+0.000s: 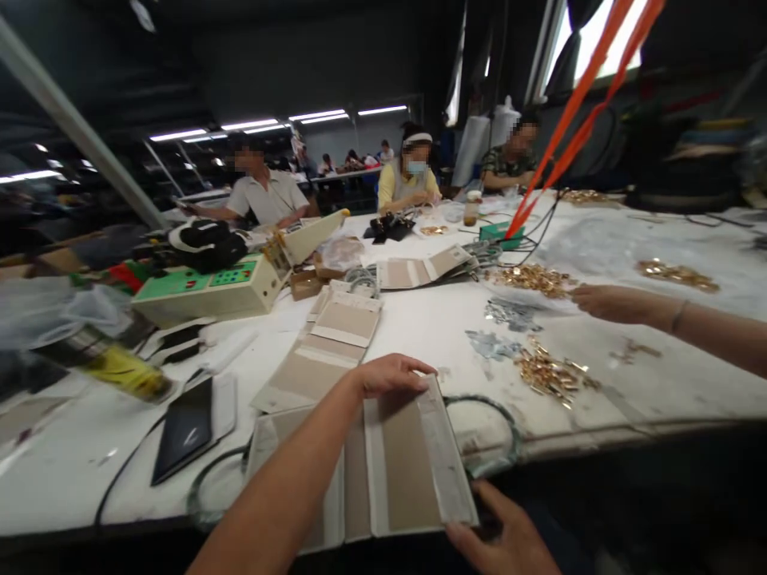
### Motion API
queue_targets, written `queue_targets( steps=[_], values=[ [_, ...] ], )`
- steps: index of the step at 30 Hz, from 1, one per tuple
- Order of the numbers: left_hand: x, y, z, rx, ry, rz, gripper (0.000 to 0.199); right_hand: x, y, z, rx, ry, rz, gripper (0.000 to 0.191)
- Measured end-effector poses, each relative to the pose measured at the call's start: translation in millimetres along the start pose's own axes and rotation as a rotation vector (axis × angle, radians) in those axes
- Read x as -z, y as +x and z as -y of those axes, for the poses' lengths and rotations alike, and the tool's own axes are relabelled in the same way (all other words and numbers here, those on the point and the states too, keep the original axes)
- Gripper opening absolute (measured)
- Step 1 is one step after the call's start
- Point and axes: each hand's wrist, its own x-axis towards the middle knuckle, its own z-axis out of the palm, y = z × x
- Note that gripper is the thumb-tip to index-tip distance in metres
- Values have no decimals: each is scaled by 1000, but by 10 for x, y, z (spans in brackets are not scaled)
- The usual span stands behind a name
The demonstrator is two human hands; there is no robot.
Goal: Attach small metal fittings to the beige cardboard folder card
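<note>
Right at the near edge of the white table (419, 319) lies a beige panel (407, 471), its lower end reaching past the tabletop. It is made up of upright sections, tan and brownish, parted by pale strips and seams; a wider whitish strip, wrinkled and faintly marked, runs down its right side. A dark greenish loop (512, 431) curves out from that side, and a similar cord loop (200, 487) from the left. The forearm covers part of the left half.

The left hand (392, 375) grasps the top right corner, fingers bent over the edge. The right hand (503, 531) pinches the bottom right corner, thumb on the face and the other fingers partly hidden at the side.

Just beyond the panel, similar beige pieces (323, 351) lie overlapping. A black flat device (185, 427) sits to the left; gold-coloured metal pieces (554, 371) are heaped to the right, near a co-worker's hand (605, 302).
</note>
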Motion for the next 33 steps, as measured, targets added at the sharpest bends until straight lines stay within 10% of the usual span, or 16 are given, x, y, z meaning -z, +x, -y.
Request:
queue_targets(
  steps=[27, 33],
  values=[
    [-755, 208, 398, -68, 346, -399, 63, 336, -174, -6, -53, 209, 398, 47],
    [-786, 198, 431, -68, 431, -467, 60, 603, -109, -94, 0, -183, 354, 29]
  ],
)
